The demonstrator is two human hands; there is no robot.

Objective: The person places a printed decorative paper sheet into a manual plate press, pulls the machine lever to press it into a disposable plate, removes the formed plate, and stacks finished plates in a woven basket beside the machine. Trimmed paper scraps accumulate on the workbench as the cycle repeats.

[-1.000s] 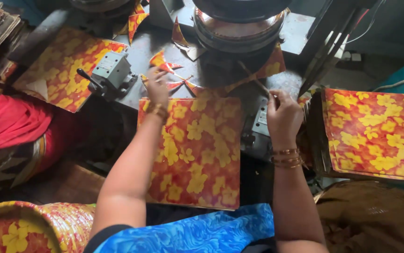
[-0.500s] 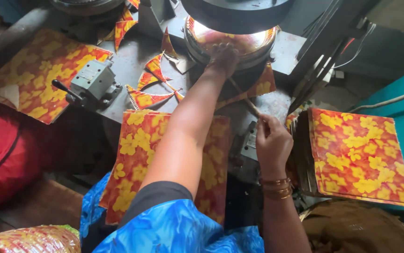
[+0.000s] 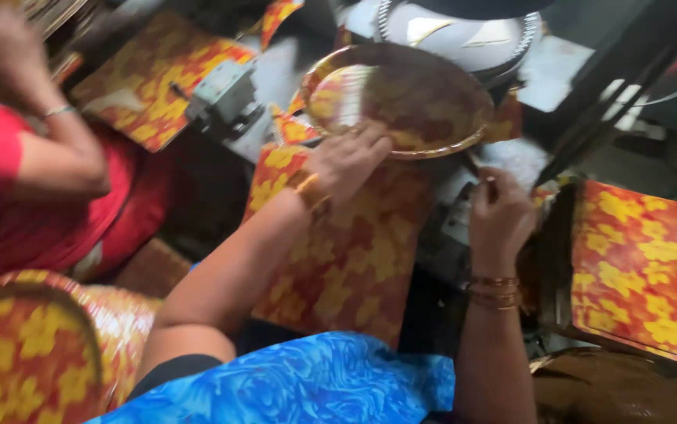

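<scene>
1. We find the left hand (image 3: 346,161) gripping the near rim of a round plate (image 3: 401,98), fingers curled over its edge. The plate sits just below the press die (image 3: 464,31), tilted slightly toward us.
2. The right hand (image 3: 499,212) rests on a lever (image 3: 476,177) beside the press; the fingers look closed round it, but blur keeps us from confirming the grip.
3. In our judgement, handling the plate well calls for holding it by the rim only, keeping it level, and keeping fingers out from under the die while the other hand is on the lever.
4. A flat sheet (image 3: 346,259) in the same red-and-yellow flower print lies under the left forearm, touching the plate's near edge.
5. A stack of sheets (image 3: 652,267) stands at right, apparently in a dark holder; its walls are barely visible.
6. At lower left, finished plates (image 3: 32,353) are piled together, nested.
7. A co-worker's arm (image 3: 56,149) in a red sleeve is at upper left, well apart.
</scene>
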